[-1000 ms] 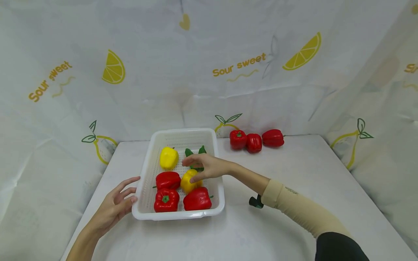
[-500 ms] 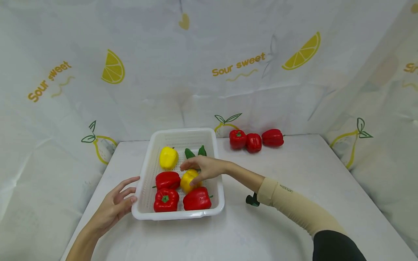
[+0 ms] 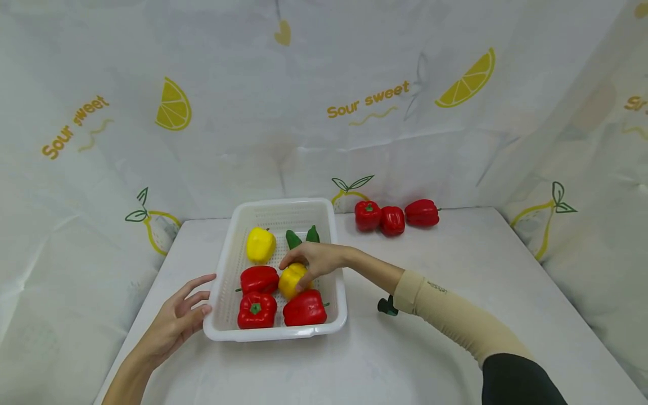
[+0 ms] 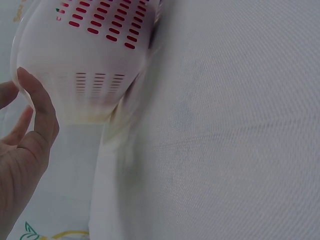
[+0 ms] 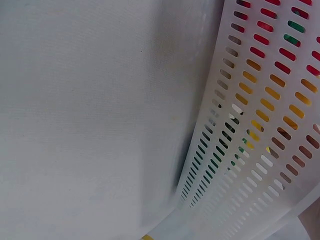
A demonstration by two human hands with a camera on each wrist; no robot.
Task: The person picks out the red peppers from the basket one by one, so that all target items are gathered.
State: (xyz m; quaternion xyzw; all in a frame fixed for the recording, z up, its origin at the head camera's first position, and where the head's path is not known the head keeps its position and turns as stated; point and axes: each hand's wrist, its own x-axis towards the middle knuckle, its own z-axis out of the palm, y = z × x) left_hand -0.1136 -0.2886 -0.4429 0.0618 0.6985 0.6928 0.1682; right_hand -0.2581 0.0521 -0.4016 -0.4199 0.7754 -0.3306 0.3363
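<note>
"Sour sweet" on the sheet (image 3: 243,140), twice in full.

Orange lettering (image 3: 76,126) slants upward at the left, with a wavy line (image 3: 96,135) below it; the same words (image 3: 368,100) stand right of centre, also above a wavy line (image 3: 373,116). At the right edge, a third orange word (image 3: 636,103) is cut off by the frame after its first letters. Dark print (image 3: 437,287) on the beige sleeve (image 3: 455,318) is too small to read.
</note>
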